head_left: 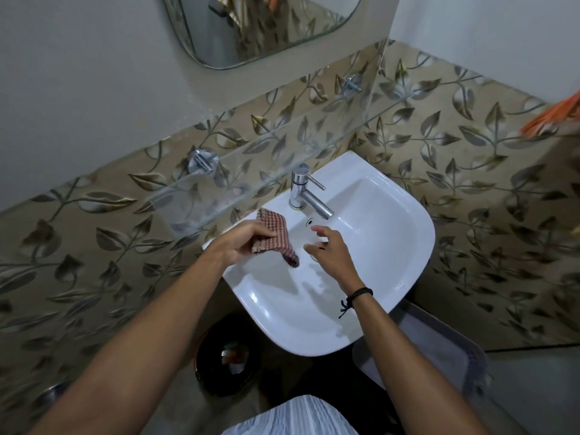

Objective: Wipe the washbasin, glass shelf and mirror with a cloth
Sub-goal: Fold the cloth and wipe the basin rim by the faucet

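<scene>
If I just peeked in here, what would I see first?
Probably the white basin in the middle, with two bare arms reaching over it. The left hand grips a checked cloth above the bowl, and the right hand hovers open beside it, just below the shiny tap. After that, the leaf-patterned tiles all around, the glass shelf and the mirror up top.
</scene>
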Action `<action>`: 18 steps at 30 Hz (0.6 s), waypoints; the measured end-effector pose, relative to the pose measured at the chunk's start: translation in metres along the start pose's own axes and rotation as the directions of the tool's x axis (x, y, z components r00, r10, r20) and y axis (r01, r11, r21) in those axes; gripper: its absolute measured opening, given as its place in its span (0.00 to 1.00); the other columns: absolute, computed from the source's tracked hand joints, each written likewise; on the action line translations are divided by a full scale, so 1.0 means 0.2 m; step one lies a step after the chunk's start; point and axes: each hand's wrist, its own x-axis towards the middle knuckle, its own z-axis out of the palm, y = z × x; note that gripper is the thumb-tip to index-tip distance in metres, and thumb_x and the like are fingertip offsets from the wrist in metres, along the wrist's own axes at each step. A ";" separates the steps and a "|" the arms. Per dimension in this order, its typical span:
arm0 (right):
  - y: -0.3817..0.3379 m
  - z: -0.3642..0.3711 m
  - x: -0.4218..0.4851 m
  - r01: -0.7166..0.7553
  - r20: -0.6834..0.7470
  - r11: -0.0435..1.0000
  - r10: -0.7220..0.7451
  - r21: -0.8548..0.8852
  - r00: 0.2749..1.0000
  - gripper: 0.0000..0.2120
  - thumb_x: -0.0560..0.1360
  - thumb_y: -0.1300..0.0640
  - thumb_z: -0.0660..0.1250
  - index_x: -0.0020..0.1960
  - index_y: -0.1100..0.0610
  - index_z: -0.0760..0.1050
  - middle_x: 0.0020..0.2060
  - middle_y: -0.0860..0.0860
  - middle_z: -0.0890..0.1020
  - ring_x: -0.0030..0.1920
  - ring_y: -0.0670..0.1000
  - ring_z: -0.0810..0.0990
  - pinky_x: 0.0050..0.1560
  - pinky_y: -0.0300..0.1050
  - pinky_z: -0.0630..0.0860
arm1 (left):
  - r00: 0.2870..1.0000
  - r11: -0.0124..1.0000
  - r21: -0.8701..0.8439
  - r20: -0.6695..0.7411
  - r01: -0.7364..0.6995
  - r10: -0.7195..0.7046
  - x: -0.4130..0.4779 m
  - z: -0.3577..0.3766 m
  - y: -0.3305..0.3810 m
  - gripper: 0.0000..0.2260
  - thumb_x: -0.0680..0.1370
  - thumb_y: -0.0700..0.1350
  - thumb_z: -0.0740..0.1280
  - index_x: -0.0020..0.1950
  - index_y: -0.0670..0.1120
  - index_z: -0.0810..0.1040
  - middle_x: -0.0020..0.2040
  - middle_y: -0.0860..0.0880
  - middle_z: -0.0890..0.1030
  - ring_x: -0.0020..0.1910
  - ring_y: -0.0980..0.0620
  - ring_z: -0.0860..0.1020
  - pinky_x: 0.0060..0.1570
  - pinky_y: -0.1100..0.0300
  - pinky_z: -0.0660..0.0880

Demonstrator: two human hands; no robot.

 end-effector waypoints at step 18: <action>-0.11 0.23 0.16 -0.060 0.065 0.936 0.040 0.347 0.997 0.06 0.78 0.60 0.70 0.47 0.57 0.73 0.34 0.51 0.76 0.31 0.49 0.78 0.38 0.45 0.80 | 0.902 0.889 0.392 -0.252 -0.236 0.351 0.19 -0.07 0.08 0.14 0.73 0.37 0.75 0.57 0.45 0.81 0.53 0.49 0.81 0.52 0.51 0.78 0.49 0.61 0.76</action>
